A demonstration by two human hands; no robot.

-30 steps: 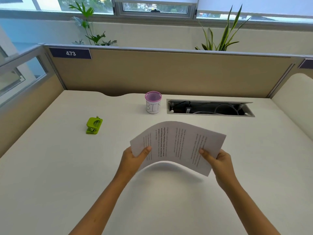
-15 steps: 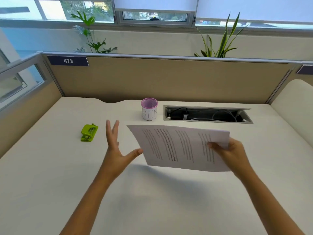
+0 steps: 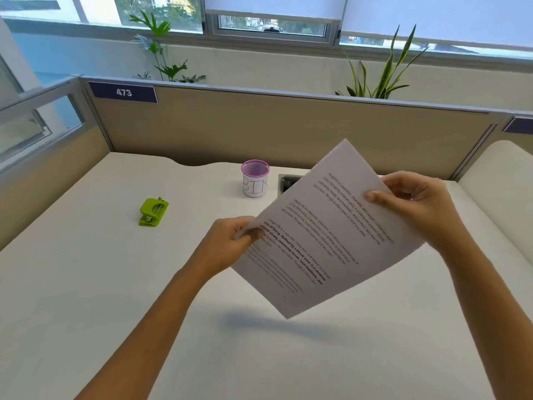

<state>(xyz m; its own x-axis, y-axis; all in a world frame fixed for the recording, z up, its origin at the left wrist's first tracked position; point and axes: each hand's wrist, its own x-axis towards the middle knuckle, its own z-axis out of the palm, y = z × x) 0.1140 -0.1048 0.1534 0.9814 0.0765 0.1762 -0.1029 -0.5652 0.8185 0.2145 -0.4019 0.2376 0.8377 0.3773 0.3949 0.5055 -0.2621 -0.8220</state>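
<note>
A printed sheet of paper (image 3: 320,235) hangs tilted above the white desk (image 3: 86,284), one corner pointing up toward the partition. My left hand (image 3: 230,243) pinches its left corner between thumb and fingers. My right hand (image 3: 415,206) grips the right edge, thumb on the printed face and fingers curled behind. The sheet touches nothing else.
A small white cup with a purple rim, lettered BIN (image 3: 255,179), stands at the back middle. A green hole punch (image 3: 153,212) lies to the left. A cable slot (image 3: 287,181) in the desk is mostly hidden behind the paper. Beige partitions (image 3: 259,131) wall the desk.
My left hand, which had let go and spread open, has taken hold of the paper's left corner again. The sheet has turned and risen, its right side lifted by my right hand.
</note>
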